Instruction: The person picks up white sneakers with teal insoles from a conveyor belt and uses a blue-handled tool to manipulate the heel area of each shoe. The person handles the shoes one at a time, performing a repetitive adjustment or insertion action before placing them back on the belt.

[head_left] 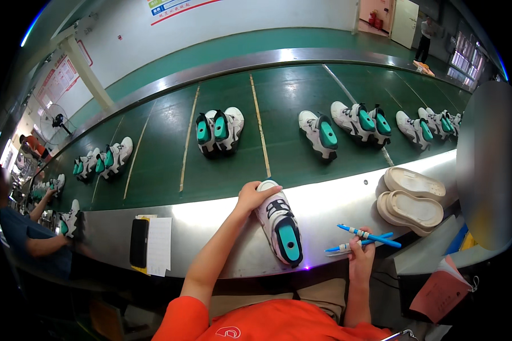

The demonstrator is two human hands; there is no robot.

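Worker's L hand (250,196) has its fingers clamped on the toe end of a white shoe (277,217), thumb across the top; the shoe is over the steel counter (335,204), toe toward the green belt (162,142), heel w/ teal insole (289,241) near the front edge. Can't tell if the sole sits flat or is lifted a bit. Main risk, prob.: heel end swings or tips off the edge, b/c the grip is at the toe only & nothing holds the heel. R hand (360,258) has its fingers closed on two blue pen-like tools (378,238), crossed, well to the shoe's right. Holding 2 at once, one could slip out & roll, or a stray tip could mark the white upper if brought in carelessly; which ends are the working tips is too small to tell. The cream soles (413,207) lie just beyond the R hand, so a wide elbow or wrist move that way might knock them. Phone (139,243) & paper sheet (159,245) are well L of the shoe, so low risk, approx.
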